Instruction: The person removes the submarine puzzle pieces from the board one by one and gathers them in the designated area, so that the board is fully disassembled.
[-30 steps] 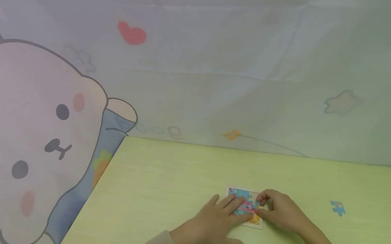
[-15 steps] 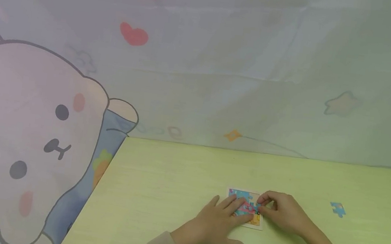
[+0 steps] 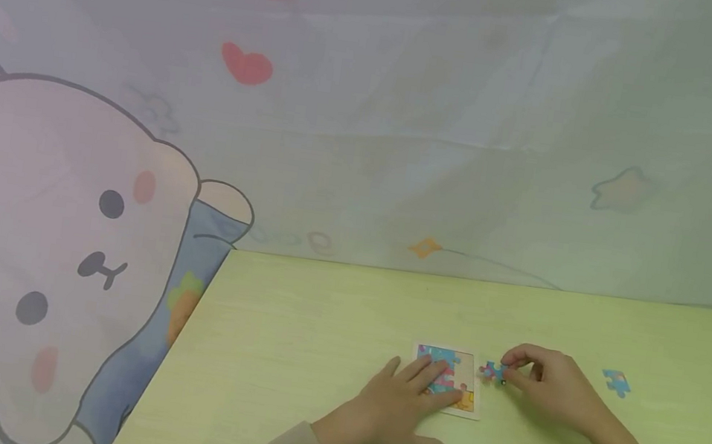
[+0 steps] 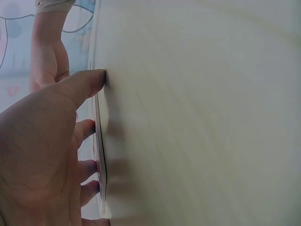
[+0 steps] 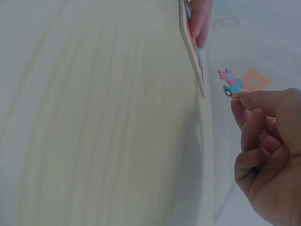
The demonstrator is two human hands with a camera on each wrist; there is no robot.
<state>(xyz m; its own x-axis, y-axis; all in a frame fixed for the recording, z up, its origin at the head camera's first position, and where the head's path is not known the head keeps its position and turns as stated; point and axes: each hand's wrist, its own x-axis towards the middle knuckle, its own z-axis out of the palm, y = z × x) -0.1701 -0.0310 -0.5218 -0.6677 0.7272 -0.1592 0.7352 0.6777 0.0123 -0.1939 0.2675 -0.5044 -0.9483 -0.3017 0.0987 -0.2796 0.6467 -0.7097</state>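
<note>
A small jigsaw puzzle in a pale frame [image 3: 468, 409] lies on the table, its picture blue, pink and yellow. Bare backing shows in its upper right part. My left hand [image 3: 395, 411] rests with spread fingers on the puzzle and covers some of its left and lower pieces. Just right of the frame, my right hand [image 3: 554, 383] pinches a blue and pink puzzle piece [image 3: 494, 372] between thumb and index finger. In the right wrist view the piece [image 5: 230, 84] is held up off the table, with a small dark corner patch near the thumb.
A loose blue puzzle piece [image 3: 616, 382] lies on the pale yellow-green table [image 3: 318, 307], to the right of my right hand. Behind the table hangs a cloth backdrop [image 3: 411, 109] printed with a bear and hearts.
My right hand has lifted the puzzle piece out of the frame and moved right with it, baring the backing there. The left hand has stayed in place.
</note>
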